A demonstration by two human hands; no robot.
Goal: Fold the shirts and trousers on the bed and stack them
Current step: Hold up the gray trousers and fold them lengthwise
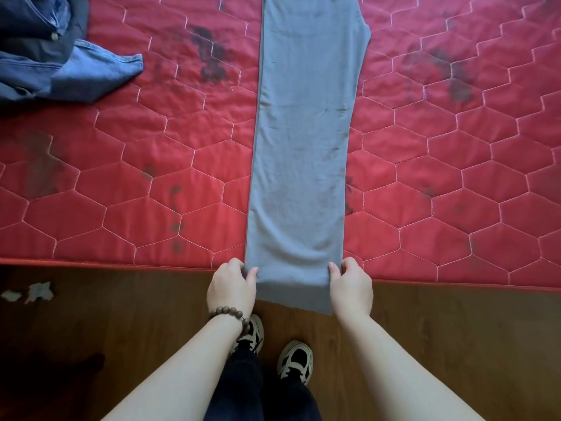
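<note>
Head view: grey trousers (300,147), already halved lengthwise, lie in a long strip across the red quilted bed (121,177), hem end hanging over the near edge. Left hand (232,287) pinches the left hem corner; right hand (350,287) pinches the right corner. Blue denim pile (54,56) sits far left, unfolded. Step looks like the crosswise fold; next move prob. needs both corners lifted together & carried toward the waistband, edges aligned.
</note>
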